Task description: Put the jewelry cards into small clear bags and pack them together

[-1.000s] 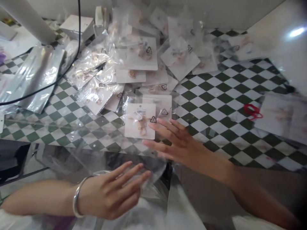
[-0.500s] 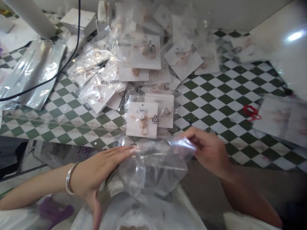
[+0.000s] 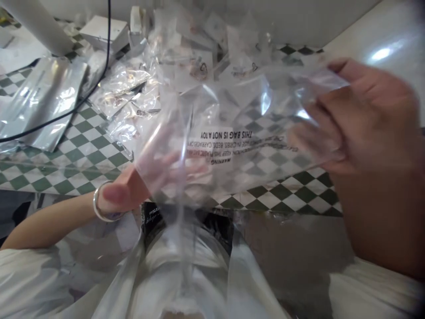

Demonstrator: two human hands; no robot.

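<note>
A clear plastic bag (image 3: 255,155) with upside-down printed warning text hangs stretched above the table edge. My right hand (image 3: 368,115) pinches its upper right end between thumb and fingers, somewhat blurred. My left hand (image 3: 139,184), with a silver bangle at the wrist, is at the bag's left end, its fingers stretched out and seen through the plastic. Whether those fingers are inside the bag or behind it I cannot tell. Behind the bag, carded jewellery pieces in clear sleeves (image 3: 194,66) lie piled, partly hidden by the plastic.
A green-and-white checkered cloth (image 3: 89,128) covers the table. Flat stacks of clear bags (image 3: 49,106) lie at the left under a black cable (image 3: 83,99). A white box (image 3: 104,31) stands at the back, near a pale post (image 3: 41,24).
My right hand has risen and moved right, pulling the bag up and out wide. My left hand has turned, its fingers now seen through the bag. The bag now covers the front jewellery cards.
</note>
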